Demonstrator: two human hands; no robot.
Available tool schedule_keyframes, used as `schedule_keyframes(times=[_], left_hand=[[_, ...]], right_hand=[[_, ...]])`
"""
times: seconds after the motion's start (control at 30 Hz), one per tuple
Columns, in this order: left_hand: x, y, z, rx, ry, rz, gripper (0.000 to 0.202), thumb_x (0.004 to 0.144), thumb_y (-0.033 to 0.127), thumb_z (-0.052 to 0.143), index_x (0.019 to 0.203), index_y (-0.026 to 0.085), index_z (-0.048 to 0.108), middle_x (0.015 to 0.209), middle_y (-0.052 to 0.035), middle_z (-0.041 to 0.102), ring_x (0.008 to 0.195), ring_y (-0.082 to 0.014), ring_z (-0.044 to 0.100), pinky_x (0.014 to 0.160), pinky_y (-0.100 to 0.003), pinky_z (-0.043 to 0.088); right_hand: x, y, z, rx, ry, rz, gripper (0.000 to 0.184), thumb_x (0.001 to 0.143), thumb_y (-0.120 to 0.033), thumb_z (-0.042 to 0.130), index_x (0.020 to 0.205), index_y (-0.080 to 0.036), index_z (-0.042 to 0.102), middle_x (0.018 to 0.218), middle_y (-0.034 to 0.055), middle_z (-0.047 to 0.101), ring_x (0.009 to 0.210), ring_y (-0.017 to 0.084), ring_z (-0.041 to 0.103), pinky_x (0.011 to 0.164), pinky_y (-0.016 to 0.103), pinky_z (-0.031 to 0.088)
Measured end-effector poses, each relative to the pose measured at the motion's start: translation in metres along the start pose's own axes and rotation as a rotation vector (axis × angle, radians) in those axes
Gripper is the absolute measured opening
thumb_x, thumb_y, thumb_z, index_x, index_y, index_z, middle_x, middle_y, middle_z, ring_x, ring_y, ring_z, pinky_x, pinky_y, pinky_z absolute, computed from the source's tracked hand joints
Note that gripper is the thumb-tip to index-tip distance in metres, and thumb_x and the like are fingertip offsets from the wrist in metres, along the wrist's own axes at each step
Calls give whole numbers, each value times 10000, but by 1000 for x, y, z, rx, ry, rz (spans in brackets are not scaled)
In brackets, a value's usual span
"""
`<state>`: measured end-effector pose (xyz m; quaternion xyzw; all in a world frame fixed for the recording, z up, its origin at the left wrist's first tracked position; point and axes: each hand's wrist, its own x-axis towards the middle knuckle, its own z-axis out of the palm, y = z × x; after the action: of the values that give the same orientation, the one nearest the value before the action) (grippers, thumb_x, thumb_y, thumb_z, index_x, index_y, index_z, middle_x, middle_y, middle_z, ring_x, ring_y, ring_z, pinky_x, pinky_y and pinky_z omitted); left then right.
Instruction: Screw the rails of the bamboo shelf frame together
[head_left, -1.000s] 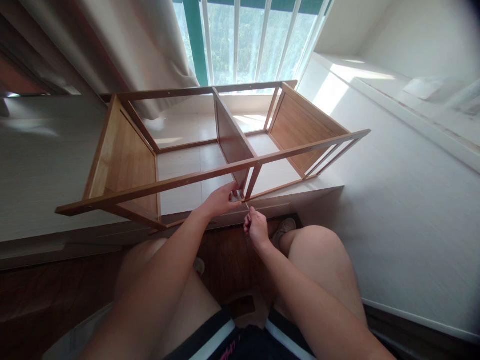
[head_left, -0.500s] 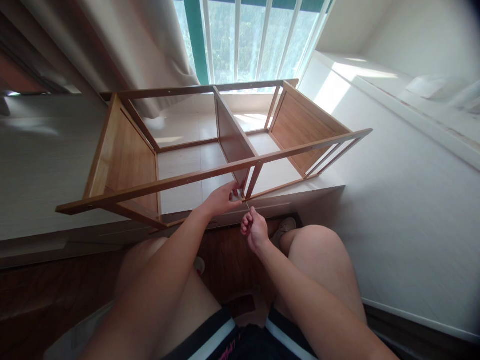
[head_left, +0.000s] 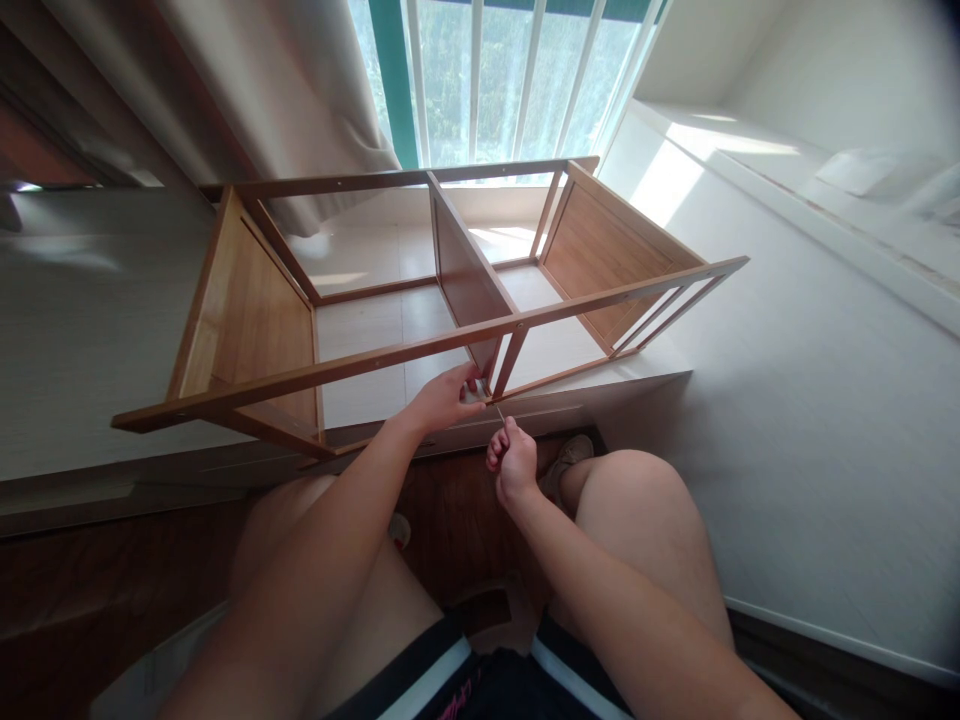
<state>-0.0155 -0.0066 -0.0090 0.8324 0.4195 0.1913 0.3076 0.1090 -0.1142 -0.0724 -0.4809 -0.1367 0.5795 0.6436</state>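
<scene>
A wooden shelf frame (head_left: 360,358) lies on its side, with wooden panels at both ends and a darker middle panel (head_left: 471,255). My left hand (head_left: 448,398) grips the frame's near lower edge at the foot of the middle panel, its thumb in front and fingers behind. Just right of it and lower, my right hand (head_left: 514,460) is closed in a pinch. From its fingertips a thin metal shaft, seemingly a hex key (head_left: 501,413), points up toward the lower rail by the middle panel. Whether its tip sits in a screw is too small to tell.
The frame rests on a pale ledge (head_left: 360,325) below a barred window (head_left: 502,85). A beige curtain (head_left: 300,90) hangs at the left. A white wall-like panel (head_left: 787,400) stands to the right. My knees flank the dark wooden floor (head_left: 450,510).
My right hand has shifted very slightly to the right, with the metal shaft still pinched in it. The left hand and the frame look the same.
</scene>
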Motion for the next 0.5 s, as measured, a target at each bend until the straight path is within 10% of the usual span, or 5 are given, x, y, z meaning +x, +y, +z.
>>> schedule_keyframes(times=[0.5], left_hand=[[0,0,1,-14,4,1,356,699,358,628,1009,221,520,892,-4,607,715,-135,540,630,-265,422]], right_hand=[[3,-2,0,-227,14,-82,450,834,-524,523,566,-201,357,483,-63,381,363,56,338,338,200,238]])
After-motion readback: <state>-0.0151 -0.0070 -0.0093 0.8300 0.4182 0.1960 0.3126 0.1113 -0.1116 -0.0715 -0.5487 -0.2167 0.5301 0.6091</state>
